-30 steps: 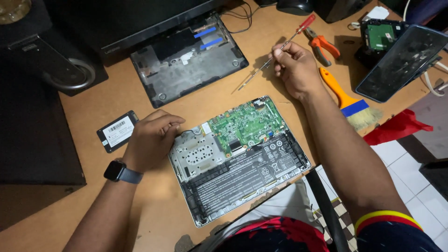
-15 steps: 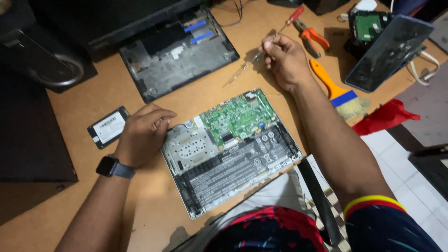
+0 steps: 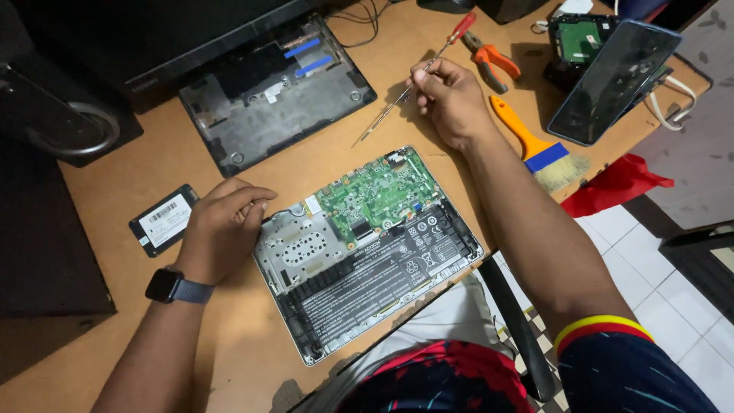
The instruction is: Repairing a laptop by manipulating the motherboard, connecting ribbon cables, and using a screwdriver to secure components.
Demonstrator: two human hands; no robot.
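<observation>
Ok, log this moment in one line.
left hand: on laptop corner | right hand: holds screwdriver | brush: beside right wrist

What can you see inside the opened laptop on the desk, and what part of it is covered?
Inside the opened laptop: a green circuit board, a black battery and a silver metal plate. The left hand covers its upper-left corner.

On the desk: one opened laptop (image 3: pixel 367 252), one detached bottom cover (image 3: pixel 275 95), one drive (image 3: pixel 163 220), one screwdriver (image 3: pixel 417 76), one pair of pliers (image 3: pixel 493 57), one brush (image 3: pixel 535 145), one phone (image 3: pixel 612 80), two hands.
</observation>
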